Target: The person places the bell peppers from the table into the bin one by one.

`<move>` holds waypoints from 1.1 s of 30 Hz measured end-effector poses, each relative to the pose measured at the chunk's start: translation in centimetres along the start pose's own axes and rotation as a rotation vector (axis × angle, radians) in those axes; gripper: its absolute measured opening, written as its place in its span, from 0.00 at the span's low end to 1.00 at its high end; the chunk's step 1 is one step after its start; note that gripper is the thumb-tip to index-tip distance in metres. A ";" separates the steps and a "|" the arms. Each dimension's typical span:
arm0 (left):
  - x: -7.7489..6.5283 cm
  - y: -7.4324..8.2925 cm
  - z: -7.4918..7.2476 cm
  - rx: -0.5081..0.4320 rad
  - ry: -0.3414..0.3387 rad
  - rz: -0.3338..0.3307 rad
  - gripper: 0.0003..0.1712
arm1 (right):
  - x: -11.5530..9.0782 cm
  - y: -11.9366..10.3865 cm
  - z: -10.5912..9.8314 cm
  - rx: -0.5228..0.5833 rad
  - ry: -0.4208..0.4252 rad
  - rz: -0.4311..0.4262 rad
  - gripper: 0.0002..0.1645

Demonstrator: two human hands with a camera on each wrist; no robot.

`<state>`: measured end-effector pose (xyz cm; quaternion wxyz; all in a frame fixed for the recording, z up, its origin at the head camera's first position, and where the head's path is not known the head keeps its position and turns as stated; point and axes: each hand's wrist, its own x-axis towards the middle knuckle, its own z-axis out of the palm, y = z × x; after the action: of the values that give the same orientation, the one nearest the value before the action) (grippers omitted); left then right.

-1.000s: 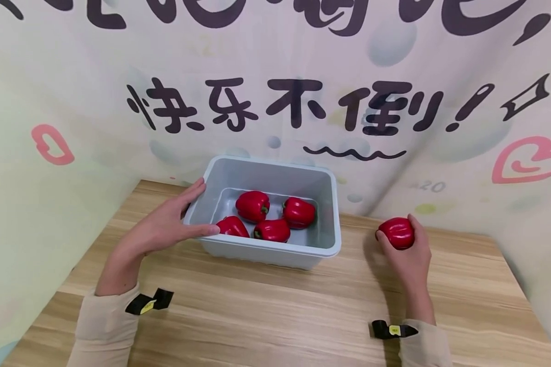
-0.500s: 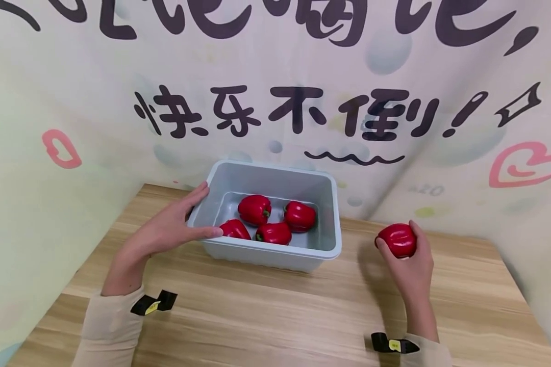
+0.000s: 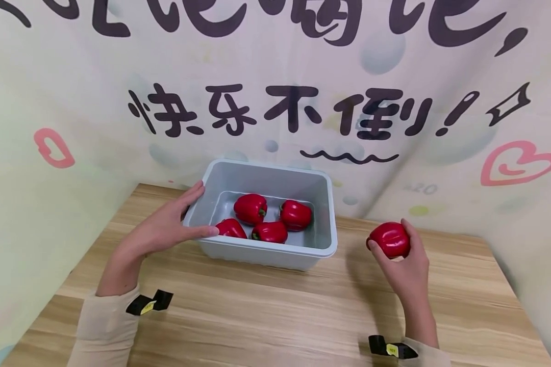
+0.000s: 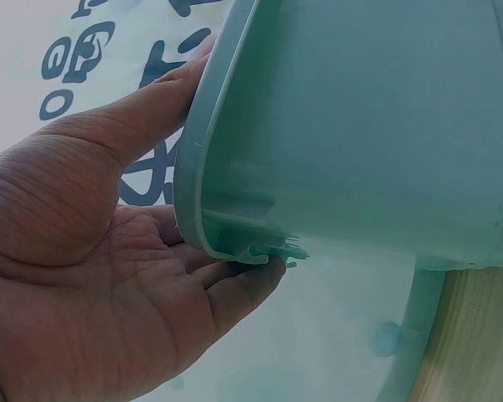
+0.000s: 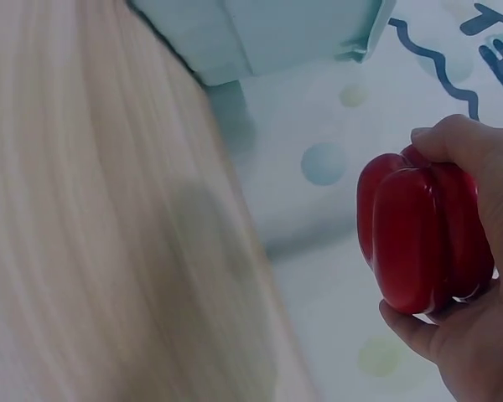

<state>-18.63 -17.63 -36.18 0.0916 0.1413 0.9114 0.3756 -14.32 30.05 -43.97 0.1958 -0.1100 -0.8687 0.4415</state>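
A red bell pepper (image 3: pixel 389 239) is held in my right hand (image 3: pixel 410 265), thumb on one side and fingers on the other. The right wrist view shows this pepper (image 5: pixel 423 230) raised off the tabletop. At the left end of a light grey-blue plastic bin (image 3: pixel 266 256), my left hand (image 3: pixel 163 227) grips the rim. Its thumb lies over the near edge, and in the left wrist view its fingers (image 4: pixel 247 293) bend under the rim. Several red bell peppers lie inside the bin, among them one at the back (image 3: pixel 250 208) and one at the right (image 3: pixel 296 214).
The wood-grain table (image 3: pixel 266 316) ends at a printed cloth backdrop (image 3: pixel 275 61) with dark lettering, close behind the bin. A stretch of tabletop separates the bin from my right hand. The backdrop also runs along the left side.
My right hand has risen and shifted slightly left with the bell pepper, and its shadow has moved away from it. My left hand stays on the bin. The head view has shifted slightly.
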 end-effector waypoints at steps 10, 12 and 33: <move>0.0 -0.2 -0.1 -0.010 -0.004 0.001 0.64 | -0.5 -1.6 0.6 -0.004 -0.046 -0.082 0.52; 0.0 -0.2 -0.1 -0.007 -0.004 0.003 0.64 | -0.6 -1.8 0.7 -0.010 -0.052 -0.096 0.51; 0.2 0.1 -0.1 -0.007 -0.010 0.006 0.63 | -2.0 -4.4 -0.5 0.031 -0.030 -0.176 0.51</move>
<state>-18.78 -17.57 -36.10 0.0956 0.1454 0.9091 0.3784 -12.35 27.10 -40.64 0.2222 -0.0236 -0.8709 0.4377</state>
